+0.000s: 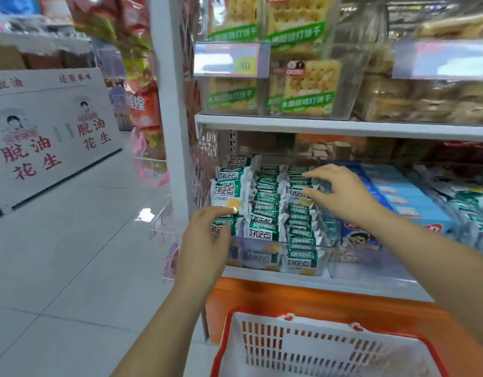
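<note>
Step in hand: sorting or picking among the green-and-white packets (264,210), which stand in rows in a clear bin (262,258) on the lower shelf (330,284). The left hand (205,240) is over the bin's front-left corner, fingers (221,211) loosely extended, tips touching the packets there and gripping nothing. The right hand (343,194) is over the back-right rows, spread wide with its tips on the packet tops, also holding nothing. A red-rimmed basket (289,346) sits below the shelf, between the forearms. Judgement: contact is made but no grasp yet. The next move calls for pinching one packet by its top edge and lifting it straight up, so that the neighbouring packets stay in line. Blur hides finer finger detail.
</note>
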The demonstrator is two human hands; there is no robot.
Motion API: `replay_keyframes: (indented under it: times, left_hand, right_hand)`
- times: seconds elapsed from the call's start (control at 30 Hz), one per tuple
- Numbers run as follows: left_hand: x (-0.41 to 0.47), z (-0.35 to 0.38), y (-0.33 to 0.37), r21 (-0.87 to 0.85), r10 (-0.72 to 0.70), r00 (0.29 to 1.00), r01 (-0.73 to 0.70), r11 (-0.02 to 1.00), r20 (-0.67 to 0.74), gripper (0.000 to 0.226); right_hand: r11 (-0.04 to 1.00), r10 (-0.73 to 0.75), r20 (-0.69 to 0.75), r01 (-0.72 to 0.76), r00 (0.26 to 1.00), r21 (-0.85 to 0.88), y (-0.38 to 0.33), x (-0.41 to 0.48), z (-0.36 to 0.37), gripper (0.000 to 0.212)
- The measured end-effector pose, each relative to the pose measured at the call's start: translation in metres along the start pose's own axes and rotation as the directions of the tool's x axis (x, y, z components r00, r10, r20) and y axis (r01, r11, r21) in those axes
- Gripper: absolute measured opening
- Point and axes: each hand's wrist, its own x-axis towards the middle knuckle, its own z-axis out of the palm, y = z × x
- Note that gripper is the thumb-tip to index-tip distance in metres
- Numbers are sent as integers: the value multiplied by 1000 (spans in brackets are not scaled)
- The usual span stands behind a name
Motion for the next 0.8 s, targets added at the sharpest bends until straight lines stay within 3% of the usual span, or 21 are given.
replay_keyframes:
  times: [0.13, 0.23, 0.33, 0.47, 0.6, 0.8]
  left_hand:
    - [1, 19, 21, -10, 101, 993, -101, 995, 59, 24]
    - [22, 40, 41, 25, 160, 958, -170, 985, 238, 24]
    - [57, 64, 60, 38, 123, 910, -150, 988, 396, 24]
    - [105, 100, 66, 139, 109, 877, -195, 971, 468, 27]
    - [145, 130, 54, 457, 31, 825, -343, 821, 564, 42]
    - [171, 157, 43, 563, -6, 774, -455, 690, 633, 49]
  right_hand:
    - [997, 51, 119, -44, 992, -63, 50, -16, -16, 36]
    - [998, 46, 215, -52, 975, 24, 62, -21, -17, 37]
    - [996, 31, 220, -47, 975, 69, 69, -20, -15, 39]
    - [994, 10, 234, -36, 972, 107, 78, -17, -12, 41]
    - [992, -15, 223, -14, 975, 129, 83, -15, -10, 43]
    - [992, -33, 191, 9, 981, 125, 85, -14, -8, 43]
